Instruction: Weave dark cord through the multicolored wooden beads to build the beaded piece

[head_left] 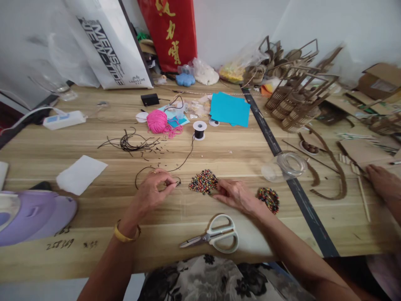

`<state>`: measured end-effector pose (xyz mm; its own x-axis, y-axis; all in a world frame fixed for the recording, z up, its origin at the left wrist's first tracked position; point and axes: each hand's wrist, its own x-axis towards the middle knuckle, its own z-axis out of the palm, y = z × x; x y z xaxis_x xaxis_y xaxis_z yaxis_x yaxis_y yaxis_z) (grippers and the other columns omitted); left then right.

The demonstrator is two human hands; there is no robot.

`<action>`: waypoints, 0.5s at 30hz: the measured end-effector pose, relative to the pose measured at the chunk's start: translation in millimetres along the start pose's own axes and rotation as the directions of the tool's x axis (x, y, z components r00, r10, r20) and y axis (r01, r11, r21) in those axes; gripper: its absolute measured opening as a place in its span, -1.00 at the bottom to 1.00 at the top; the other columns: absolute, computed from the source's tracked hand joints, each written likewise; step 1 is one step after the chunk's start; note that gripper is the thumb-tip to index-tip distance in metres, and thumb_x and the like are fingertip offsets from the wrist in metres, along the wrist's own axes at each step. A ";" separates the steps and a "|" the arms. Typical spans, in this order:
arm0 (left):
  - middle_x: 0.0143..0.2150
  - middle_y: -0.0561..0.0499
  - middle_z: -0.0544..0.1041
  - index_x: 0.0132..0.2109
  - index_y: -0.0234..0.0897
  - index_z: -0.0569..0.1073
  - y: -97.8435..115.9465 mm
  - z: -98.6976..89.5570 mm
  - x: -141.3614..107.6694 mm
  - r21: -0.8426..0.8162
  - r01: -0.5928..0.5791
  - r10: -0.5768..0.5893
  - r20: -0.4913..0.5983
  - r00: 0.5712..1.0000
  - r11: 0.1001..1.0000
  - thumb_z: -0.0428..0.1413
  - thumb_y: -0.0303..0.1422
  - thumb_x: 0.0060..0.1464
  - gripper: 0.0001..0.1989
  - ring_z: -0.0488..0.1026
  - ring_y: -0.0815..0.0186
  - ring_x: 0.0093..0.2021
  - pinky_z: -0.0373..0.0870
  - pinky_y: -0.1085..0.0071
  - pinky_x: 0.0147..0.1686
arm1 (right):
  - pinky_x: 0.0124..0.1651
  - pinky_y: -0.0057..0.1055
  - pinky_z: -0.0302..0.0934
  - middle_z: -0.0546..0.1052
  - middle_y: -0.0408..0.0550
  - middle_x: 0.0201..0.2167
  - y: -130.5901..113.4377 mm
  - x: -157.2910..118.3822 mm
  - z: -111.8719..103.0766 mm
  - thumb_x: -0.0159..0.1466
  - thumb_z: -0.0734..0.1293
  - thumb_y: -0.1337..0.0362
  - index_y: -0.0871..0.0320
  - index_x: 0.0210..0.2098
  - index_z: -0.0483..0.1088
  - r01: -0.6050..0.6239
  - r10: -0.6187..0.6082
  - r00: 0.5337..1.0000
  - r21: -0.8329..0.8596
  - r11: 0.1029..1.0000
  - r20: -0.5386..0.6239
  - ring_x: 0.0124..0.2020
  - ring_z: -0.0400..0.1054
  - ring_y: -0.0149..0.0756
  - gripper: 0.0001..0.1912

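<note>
My left hand [153, 187] is closed in a pinch on a thin black cord [136, 179]. A small dark tip of cord, perhaps with a bead, pokes out past the fingertips. The cord loops behind the hand and runs up to a white spool [199, 130] wound with black cord. My right hand [235, 194] rests at the right edge of a pile of small multicoloured beads [203, 182]. Its fingers are curled together, and what they hold is too small to make out. Strung beads [268, 200] lie coiled beside the right wrist. Scissors [216, 236] with pale handles lie in front of me.
Cut black cords [130, 142], pink yarn [157, 121] and blue sheets [229, 109] lie farther back. At left are a purple device [37, 215] and white paper [82, 173]. Clear tape rolls [291, 164] sit at right. Another person's hand [384, 182] is at the far right, near small woven baskets [296, 104].
</note>
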<state>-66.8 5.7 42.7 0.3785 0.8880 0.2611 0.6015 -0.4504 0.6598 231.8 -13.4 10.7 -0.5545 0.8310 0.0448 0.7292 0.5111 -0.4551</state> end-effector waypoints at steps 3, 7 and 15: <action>-0.40 0.01 0.53 -0.43 -0.26 0.45 -3.4 -1.0 0.9 0.094 -0.081 0.081 -0.001 0.997 0.992 0.10 -0.42 0.05 -0.90 0.39 0.22 -0.18 0.22 0.16 0.00 | -0.44 -0.47 -0.03 0.46 -0.11 -0.49 -6.1 0.9 6.7 0.28 0.30 0.09 0.15 -0.36 0.27 0.014 -0.015 1.000 -0.093 0.996 -0.014 -0.49 0.33 -0.35 -0.75; -0.36 -0.02 0.52 -0.42 -0.26 0.42 -1.6 6.0 1.2 0.070 -0.142 0.137 0.077 0.988 0.987 0.08 -0.48 0.05 -0.89 0.36 0.21 -0.11 0.25 0.21 -0.01 | -0.45 -0.47 -0.09 0.47 -0.08 -0.47 -13.0 1.9 13.6 0.28 0.27 0.01 0.15 -0.37 0.27 0.025 -0.034 0.998 -0.150 0.988 -0.057 -0.47 0.34 -0.34 -0.68; -0.37 -0.01 0.42 -0.39 -0.29 0.41 10.4 40.3 -3.6 0.047 -0.116 0.099 0.283 0.954 0.992 0.00 -0.52 0.11 -0.84 0.33 0.28 -0.29 0.28 0.36 -0.23 | -0.44 -0.45 -0.09 0.45 -0.08 -0.50 -9.8 3.8 31.1 0.30 0.24 0.01 0.17 -0.42 0.27 0.056 -0.082 0.985 -0.169 0.984 -0.150 -0.48 0.31 -0.34 -0.65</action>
<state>-33.6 -5.9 20.2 0.6193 0.7766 0.1150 0.5855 -0.5545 0.5914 210.0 -22.1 -12.3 -0.5459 0.8098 0.2152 0.7541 0.5868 -0.2951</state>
